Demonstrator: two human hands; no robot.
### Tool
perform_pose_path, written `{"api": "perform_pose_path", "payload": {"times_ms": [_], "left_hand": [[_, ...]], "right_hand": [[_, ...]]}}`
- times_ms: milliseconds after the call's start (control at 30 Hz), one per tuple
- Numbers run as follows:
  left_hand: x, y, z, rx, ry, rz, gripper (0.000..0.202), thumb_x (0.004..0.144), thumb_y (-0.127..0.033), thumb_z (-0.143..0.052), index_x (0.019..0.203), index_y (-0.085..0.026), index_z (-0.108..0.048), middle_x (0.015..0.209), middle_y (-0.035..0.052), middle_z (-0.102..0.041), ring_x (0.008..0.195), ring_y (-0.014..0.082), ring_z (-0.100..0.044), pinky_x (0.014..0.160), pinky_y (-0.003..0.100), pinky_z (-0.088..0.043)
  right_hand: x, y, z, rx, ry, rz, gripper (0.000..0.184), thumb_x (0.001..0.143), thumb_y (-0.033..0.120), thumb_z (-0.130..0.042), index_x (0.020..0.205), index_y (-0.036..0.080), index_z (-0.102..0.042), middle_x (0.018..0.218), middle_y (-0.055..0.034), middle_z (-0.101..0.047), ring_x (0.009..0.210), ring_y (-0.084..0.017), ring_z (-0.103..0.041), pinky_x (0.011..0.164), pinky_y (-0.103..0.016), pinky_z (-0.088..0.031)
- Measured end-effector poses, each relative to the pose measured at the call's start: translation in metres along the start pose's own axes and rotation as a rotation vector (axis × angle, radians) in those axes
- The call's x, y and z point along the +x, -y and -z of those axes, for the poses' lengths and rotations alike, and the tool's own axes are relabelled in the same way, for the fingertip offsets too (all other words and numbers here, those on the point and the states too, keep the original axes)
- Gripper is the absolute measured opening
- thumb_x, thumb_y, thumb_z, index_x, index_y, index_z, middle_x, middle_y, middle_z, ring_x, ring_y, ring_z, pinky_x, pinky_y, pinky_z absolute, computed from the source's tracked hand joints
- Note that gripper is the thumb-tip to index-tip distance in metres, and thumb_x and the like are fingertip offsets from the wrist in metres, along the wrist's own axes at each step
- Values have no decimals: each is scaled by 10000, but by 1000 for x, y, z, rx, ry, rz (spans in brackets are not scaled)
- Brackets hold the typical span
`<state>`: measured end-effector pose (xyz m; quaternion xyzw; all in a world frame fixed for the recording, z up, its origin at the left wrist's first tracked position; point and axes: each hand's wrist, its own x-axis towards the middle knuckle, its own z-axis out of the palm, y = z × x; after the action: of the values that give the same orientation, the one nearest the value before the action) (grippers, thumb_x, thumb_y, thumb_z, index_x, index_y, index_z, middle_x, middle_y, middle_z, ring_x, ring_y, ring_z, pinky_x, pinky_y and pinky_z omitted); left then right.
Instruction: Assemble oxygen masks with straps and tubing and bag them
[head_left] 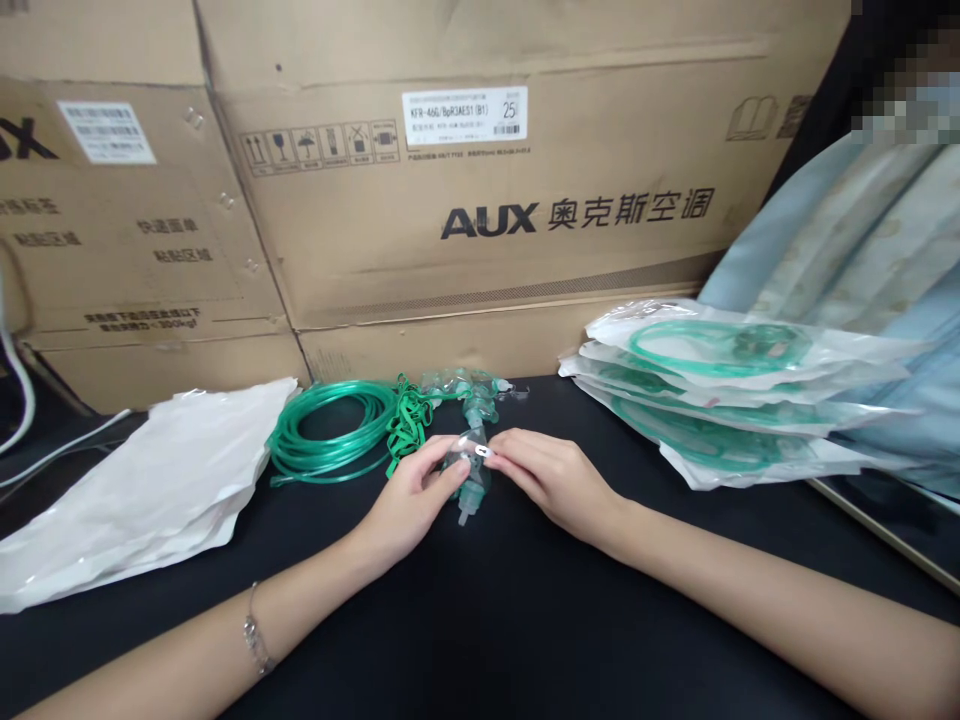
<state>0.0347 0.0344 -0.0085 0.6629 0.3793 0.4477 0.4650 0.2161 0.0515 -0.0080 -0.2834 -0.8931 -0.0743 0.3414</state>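
My left hand (421, 490) is closed around a clear, green-tinted oxygen mask (472, 475), its thumb on the near side. A pale connector sticks out of the mask toward me. With fingertips together, my right hand (559, 480) pinches a small white piece (484, 451) with a dark mark, at the mask's right edge; its exact shape is too small to tell. Just beyond, more clear masks (469, 388) lie in a group. Beside them sit a bundle of green elastic straps (409, 420) and a coil of green tubing (330, 430).
White flat pouches (150, 480) are stacked on the left of the black table (480, 640). On the right, clear-fronted packs (720, 390) holding green tubing are piled up. A large cardboard box (510, 250) stands behind. At the upper right is another person's light-blue clothing (832, 220).
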Motion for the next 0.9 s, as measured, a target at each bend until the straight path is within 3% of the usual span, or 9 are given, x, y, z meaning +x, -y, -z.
{"api": "perform_pose_path", "payload": {"times_ms": [300,767,900], "left_hand": [[-1,-1,0,-26,29,-7,192,751,-327,-584,834,-159,-629,988,58,-568,956,198,-511,831,286,-395],[-1,0,-1,33,76,-27,191,795,-354,-524,770,-169,-567,843,23,-510,815,161,-481,739,253,-391],[-2,1,-1,21,98,-37,206,793,-362,-531,830,-173,-603,911,42,-538,890,189,-499,782,272,-397]], "right_hand": [[8,-1,10,-433,-21,154,342,937,270,-308,805,163,-604,745,-32,-645,662,-119,-555,520,-213,-368],[9,-4,12,-382,-65,191,340,941,249,-293,801,153,-587,711,-35,-615,622,-109,-525,552,-198,-357],[11,-5,13,-406,-15,226,312,938,236,-298,842,161,-585,713,-33,-618,631,-116,-531,546,-217,-347]]}}
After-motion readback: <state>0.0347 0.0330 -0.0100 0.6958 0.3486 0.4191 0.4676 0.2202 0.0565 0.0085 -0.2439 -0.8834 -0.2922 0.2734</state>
